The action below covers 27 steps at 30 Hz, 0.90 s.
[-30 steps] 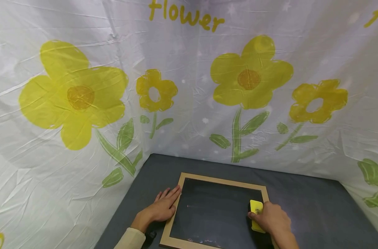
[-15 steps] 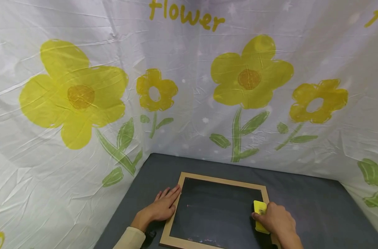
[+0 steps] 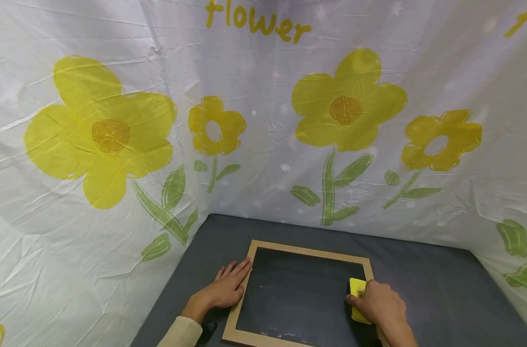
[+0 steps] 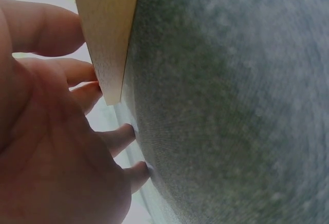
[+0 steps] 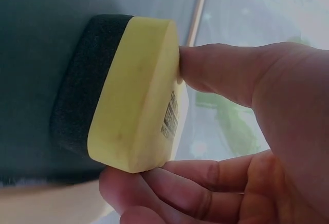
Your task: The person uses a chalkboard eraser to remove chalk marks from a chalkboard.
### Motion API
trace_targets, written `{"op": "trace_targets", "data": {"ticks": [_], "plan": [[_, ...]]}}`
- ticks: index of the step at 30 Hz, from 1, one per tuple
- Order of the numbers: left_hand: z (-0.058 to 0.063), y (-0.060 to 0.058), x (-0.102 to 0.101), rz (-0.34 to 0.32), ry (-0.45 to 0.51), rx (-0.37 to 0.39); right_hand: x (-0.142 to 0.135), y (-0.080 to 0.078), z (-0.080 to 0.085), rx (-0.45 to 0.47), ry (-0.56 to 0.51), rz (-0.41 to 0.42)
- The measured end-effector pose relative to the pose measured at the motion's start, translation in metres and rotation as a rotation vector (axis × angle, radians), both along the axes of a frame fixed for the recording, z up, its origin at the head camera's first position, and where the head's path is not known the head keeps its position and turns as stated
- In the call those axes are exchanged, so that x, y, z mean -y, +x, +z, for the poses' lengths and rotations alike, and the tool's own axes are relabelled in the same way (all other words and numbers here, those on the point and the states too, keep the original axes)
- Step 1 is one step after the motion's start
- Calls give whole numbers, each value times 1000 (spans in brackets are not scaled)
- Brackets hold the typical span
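Note:
A blackboard (image 3: pixel 298 294) with a pale wooden frame (image 3: pixel 311 251) lies on the dark cloth. My left hand (image 3: pixel 222 291) rests on its left side, fingers stretched out; in the left wrist view the thumb and some fingers touch the wooden edge (image 4: pixel 107 34), while two fingertips reach the grey cloth (image 4: pixel 221 106). At the board's right side my right hand (image 3: pixel 381 303) grips a yellow blackboard eraser (image 3: pixel 357 288). In the right wrist view the eraser (image 5: pixel 131 90) is pinched between thumb and fingers, its black felt side against the dark board. Faint chalk traces (image 3: pixel 285 334) show along the lower edge.
Dark grey cloth (image 3: pixel 424 284) covers the table around the board. A white curtain (image 3: pixel 263 202) printed with yellow flowers hangs behind and at the left. Near the left wrist lies a small black object (image 3: pixel 209 327).
The right hand slid the eraser slightly to the right along the board's right side, then back left. The left hand and the board have stayed in place.

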<state>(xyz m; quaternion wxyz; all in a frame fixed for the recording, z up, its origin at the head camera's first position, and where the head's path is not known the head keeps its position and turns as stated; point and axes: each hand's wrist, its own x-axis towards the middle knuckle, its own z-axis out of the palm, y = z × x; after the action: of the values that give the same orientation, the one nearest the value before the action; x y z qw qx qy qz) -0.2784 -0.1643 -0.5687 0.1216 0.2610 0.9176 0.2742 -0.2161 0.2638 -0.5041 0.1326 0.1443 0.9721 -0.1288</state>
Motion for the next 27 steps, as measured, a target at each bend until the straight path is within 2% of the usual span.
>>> {"op": "trace_targets", "data": {"ticks": [6, 10, 13, 21, 27], "plan": [[-20, -9, 4, -3, 38, -19, 10, 2, -2, -54, 11, 33], [-26, -12, 4, -1, 37, -27, 17, 4, -2, -96, 26, 60], [-23, -11, 4, 4, 32, -18, 23, 3, -3, -114, 38, 69], [3, 2, -1, 1, 19, 4, 37, 0, -5, -159, 62, 97], [-6, -3, 0, -5, 14, -20, 52, -1, -2, -194, 84, 148]]}}
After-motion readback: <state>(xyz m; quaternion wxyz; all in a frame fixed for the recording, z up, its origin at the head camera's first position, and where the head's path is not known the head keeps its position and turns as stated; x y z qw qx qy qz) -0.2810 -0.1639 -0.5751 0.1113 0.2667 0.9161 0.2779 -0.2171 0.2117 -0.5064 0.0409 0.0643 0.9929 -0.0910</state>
